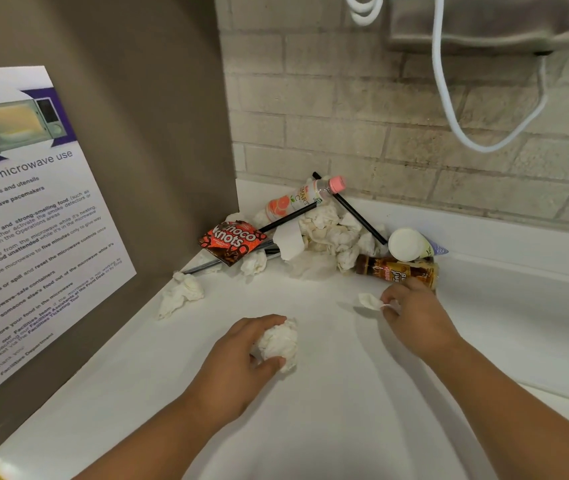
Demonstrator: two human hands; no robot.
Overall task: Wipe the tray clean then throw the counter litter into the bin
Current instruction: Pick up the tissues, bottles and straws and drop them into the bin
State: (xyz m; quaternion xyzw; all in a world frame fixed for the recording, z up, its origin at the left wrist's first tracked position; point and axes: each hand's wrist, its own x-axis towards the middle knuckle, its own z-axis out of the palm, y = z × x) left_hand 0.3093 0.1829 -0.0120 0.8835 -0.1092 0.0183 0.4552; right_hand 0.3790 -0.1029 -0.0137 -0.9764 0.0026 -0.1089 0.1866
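**Both hands on tissue scraps before the litter pile**

Head view: the left hand curls round a crumpled wad on the white table. The right hand pinches a small scrap between thumb and fingertips, just above the table.

The rest of the litter is heaped in the far corner, against the brick wall and the side panel. A bottle lies on top, its long axis running lower left to upper right, pink cap towards the wall. One black straw slants from the wall down to the right. A red packet lies at the left of the heap, tissues in the middle, and a white cup on its side at the right. A brown tube lies left to right, touching the right hand's knuckles. One loose tissue sits apart, beside the panel with its notice.
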